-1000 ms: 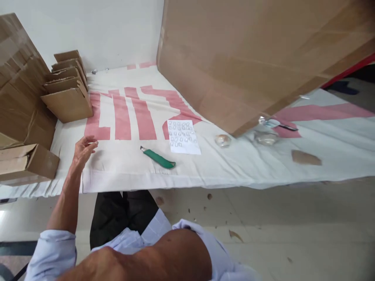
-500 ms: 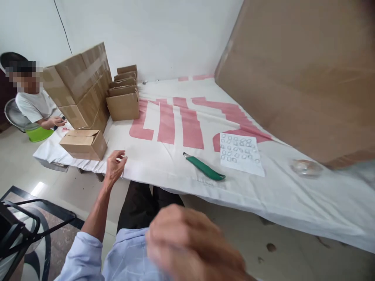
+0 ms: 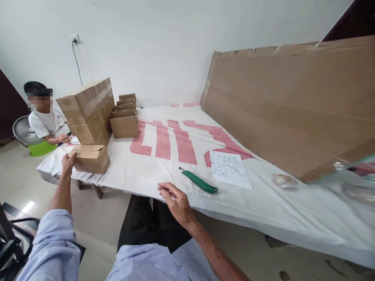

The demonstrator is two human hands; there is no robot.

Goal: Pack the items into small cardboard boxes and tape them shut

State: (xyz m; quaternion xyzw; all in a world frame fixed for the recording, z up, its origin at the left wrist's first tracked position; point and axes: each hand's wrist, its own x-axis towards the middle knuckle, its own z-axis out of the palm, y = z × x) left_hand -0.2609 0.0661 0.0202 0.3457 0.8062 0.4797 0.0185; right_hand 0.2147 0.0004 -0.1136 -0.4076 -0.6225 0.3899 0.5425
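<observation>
My left hand (image 3: 68, 160) is at the left end of a small cardboard box (image 3: 91, 166), its fingers closed against the box's upper left edge. The box stands at the table's front left, its top flaps meeting with a slightly raised corner. Above the table's front edge, my right hand (image 3: 175, 201) is loosely curled with its fingers apart and nothing in it. Nearest to that hand lies a green box cutter (image 3: 200, 182) with its tip pointing left. A paper sheet (image 3: 230, 169) with hand-drawn marks in rows is just right of the cutter.
Taped cartons (image 3: 88, 113) are stacked behind the small box. Several open boxes (image 3: 124, 128) stand in a row beside them. A large cardboard sheet (image 3: 287, 105) leans at the right, near a clear tape roll (image 3: 284, 181). Another person (image 3: 48, 124) sits at the far left.
My left hand has moved left onto the small cardboard box. My right hand has gone from blurred and close to the camera out to the table's front edge. The view has shifted.
</observation>
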